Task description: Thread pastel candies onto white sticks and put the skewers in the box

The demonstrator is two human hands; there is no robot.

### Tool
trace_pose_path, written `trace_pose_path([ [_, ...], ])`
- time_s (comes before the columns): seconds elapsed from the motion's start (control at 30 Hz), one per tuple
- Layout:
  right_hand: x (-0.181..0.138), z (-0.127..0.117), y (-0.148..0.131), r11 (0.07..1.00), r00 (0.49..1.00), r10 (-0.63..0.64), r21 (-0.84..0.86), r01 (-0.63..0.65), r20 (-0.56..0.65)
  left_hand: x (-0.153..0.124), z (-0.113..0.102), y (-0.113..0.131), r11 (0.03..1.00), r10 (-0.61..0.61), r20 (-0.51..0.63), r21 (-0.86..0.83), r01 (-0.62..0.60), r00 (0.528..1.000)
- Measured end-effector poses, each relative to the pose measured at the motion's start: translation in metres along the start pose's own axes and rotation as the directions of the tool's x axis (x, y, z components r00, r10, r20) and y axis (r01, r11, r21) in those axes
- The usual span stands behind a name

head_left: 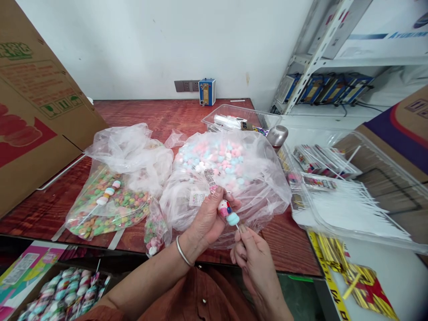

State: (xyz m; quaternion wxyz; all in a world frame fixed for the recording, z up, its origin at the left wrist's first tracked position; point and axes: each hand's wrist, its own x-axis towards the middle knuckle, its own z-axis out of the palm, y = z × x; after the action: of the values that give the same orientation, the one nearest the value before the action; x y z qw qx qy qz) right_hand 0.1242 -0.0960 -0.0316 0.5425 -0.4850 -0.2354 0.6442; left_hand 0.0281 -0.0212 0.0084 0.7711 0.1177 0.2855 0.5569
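A marshmallow pop (233, 218) on a white stick, partly inside a clear printed wrapper, is between my two hands over the front of the table. My left hand (210, 217), with a white bangle at the wrist, is closed around the wrapped upper end. The lower end of the stick is pinched in my right hand (254, 252). Behind them lies a large clear bag (267, 174) of pink, blue and white marshmallows. Another marshmallow pop (109, 192) rests on a bag of coloured ring-shaped pieces (130, 209) to the left. A small bag (155, 227) sits between the two bags.
A cardboard box (43, 89) stands at left. Below the table edge, a box holds several wrapped pops (70, 290). At right, a clear plastic tray (321, 218) contains white sticks and printed wrappers. Gold twist ties (364, 285) lie near it. Another clear tray (214, 113) is behind.
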Motion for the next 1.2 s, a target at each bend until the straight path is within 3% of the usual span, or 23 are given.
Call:
trace_pose_path([
  [0.07, 0.002, 0.005, -0.001, 0.995, 0.996, -0.086, -0.059, 0.085, -0.027, -0.003, 0.002, -0.007, 0.999, -0.035, -0.009, 0.019, 0.035, 0.999],
  [0.13, 0.002, 0.007, -0.003, 0.934, 0.969, -0.244, -0.275, 0.227, -0.029, -0.004, 0.004, -0.011, 0.999, -0.052, -0.019, 0.003, 0.052, 0.998],
  [0.2, 0.001, 0.006, -0.003, 0.721, 0.887, -0.462, -0.572, 0.392, 0.027, -0.003, 0.004, -0.011, 0.998, -0.043, -0.037, -0.050, 0.041, 0.998],
  [0.3, -0.002, -0.002, 0.000, 0.241, 0.668, -0.718, -0.832, 0.500, 0.194, 0.001, 0.003, -0.007, 0.994, -0.013, -0.090, -0.110, 0.003, 0.996],
  [0.33, -0.002, -0.005, 0.002, 0.146, 0.618, -0.749, -0.851, 0.504, 0.238, 0.002, 0.003, -0.005, 0.994, -0.014, -0.098, -0.113, 0.002, 0.995],
  [0.37, -0.002, -0.007, 0.003, 0.118, 0.605, -0.753, -0.852, 0.511, 0.258, 0.002, 0.003, -0.004, 0.994, -0.015, -0.100, -0.112, 0.003, 0.995],
  [0.4, -0.002, -0.009, 0.005, 0.171, 0.637, -0.730, -0.835, 0.522, 0.248, 0.002, 0.003, -0.002, 0.994, -0.022, -0.094, -0.110, 0.012, 0.995],
  [0.43, -0.002, -0.010, 0.005, 0.305, 0.708, -0.674, -0.793, 0.528, 0.212, 0.002, 0.003, -0.002, 0.994, -0.033, -0.079, -0.108, 0.025, 0.996],
  [0.47, -0.001, -0.010, 0.005, 0.495, 0.797, -0.582, -0.707, 0.506, 0.163, 0.002, 0.003, -0.002, 0.994, -0.044, -0.058, -0.106, 0.038, 0.997],
  [0.53, -0.001, -0.006, 0.003, 0.852, 0.944, -0.313, -0.408, 0.327, 0.103, 0.001, 0.003, -0.003, 0.994, -0.050, -0.011, -0.094, 0.049, 0.999],
  [0.6, 0.000, 0.000, 0.000, 0.990, 0.989, -0.089, -0.101, 0.101, 0.117, -0.001, 0.003, -0.007, 0.997, -0.047, 0.025, -0.054, 0.049, 0.999],
  [0.7, 0.001, 0.011, -0.005, 0.995, 0.993, 0.018, 0.097, -0.029, 0.113, -0.008, 0.003, -0.017, 0.997, -0.042, 0.026, 0.059, 0.040, 0.999],
  [0.83, 0.006, 0.011, -0.002, 0.994, 0.999, -0.048, 0.094, 0.046, 0.023, -0.011, 0.002, -0.022, 0.984, -0.027, 0.036, 0.175, 0.020, 0.999],
  [0.93, 0.008, 0.001, 0.004, 0.988, 0.988, -0.155, -0.023, 0.155, 0.025, -0.005, -0.001, -0.010, 0.994, 0.001, 0.041, 0.113, -0.006, 0.999],
  [1.03, 0.005, -0.005, 0.005, 0.978, 0.982, -0.165, -0.117, 0.175, 0.087, 0.004, -0.002, 0.005, 0.999, 0.041, 0.033, 0.032, -0.042, 0.999],
  [1.2, -0.006, -0.002, -0.002, 0.999, 0.975, 0.046, -0.028, -0.040, 0.216, 0.007, 0.001, 0.013, 0.997, 0.037, 0.040, -0.075, -0.034, 0.998],
])
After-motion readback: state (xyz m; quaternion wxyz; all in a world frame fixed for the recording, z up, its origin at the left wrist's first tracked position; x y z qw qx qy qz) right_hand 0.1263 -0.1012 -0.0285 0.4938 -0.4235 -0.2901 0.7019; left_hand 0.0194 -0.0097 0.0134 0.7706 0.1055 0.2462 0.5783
